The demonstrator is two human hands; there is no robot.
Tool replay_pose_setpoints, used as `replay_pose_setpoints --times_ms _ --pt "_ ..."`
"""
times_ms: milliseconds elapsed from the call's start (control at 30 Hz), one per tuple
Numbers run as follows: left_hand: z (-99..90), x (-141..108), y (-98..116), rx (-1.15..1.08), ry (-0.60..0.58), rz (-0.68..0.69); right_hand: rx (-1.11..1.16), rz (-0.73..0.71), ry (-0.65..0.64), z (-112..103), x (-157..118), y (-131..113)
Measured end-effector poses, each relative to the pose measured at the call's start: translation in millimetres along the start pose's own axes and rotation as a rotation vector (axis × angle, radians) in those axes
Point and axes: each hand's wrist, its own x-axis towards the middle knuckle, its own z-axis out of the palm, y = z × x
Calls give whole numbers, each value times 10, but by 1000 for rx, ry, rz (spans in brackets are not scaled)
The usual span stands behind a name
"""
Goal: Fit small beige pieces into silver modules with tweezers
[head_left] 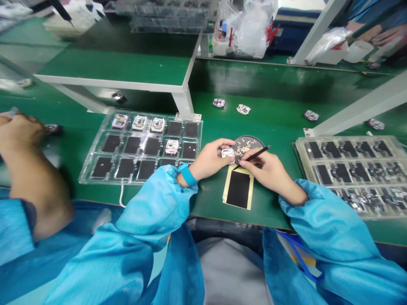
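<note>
Pinching a small metal-framed part [227, 155] between the fingers [223, 145] of the left hand [208, 160], a worker held it just beside a slim black tool [256, 155] gripped by the closed fingers of the right hand [265, 170]. The tool's lower tip was hard to make out against the hands. A round mesh tray [247, 146] lay partly behind the part, at 1 o'clock, and a black pad on cream backing [238, 189] sat at 6 o'clock. At 9 o'clock, a clear compartment tray [140, 147] showed four cells holding metal parts, while most others showed only black pads; a blue sleeve [159, 203] hid its bottom row. A second tray [346, 173] lay at 3 o'clock, its lower edge blurred. Loose parts [243, 109] dotted the green worktop [280, 80] at 12 o'clock. A co-worker's hand [19, 132], at far 9 o'clock, was cut off by the frame.
</note>
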Motion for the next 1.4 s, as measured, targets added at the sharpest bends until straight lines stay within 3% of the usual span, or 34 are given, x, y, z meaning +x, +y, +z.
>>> replay_pose_setpoints --times_ms 433,667,767,967,1400 --pt "-8 43 -67 -119 24 -52 80 -16 23 -21 -19 -97" --pt "38 -4 21 -110 -51 -68 99 -252 276 -190 -41 -233" --pt "75 -18 50 -138 -65 -108 76 -330 321 -201 -37 -226" --pt "103 -15 35 -76 -63 -40 -26 -407 268 -151 -34 -176" --pt "105 -35 51 -78 -43 -55 -78 -475 243 -134 -25 -151"
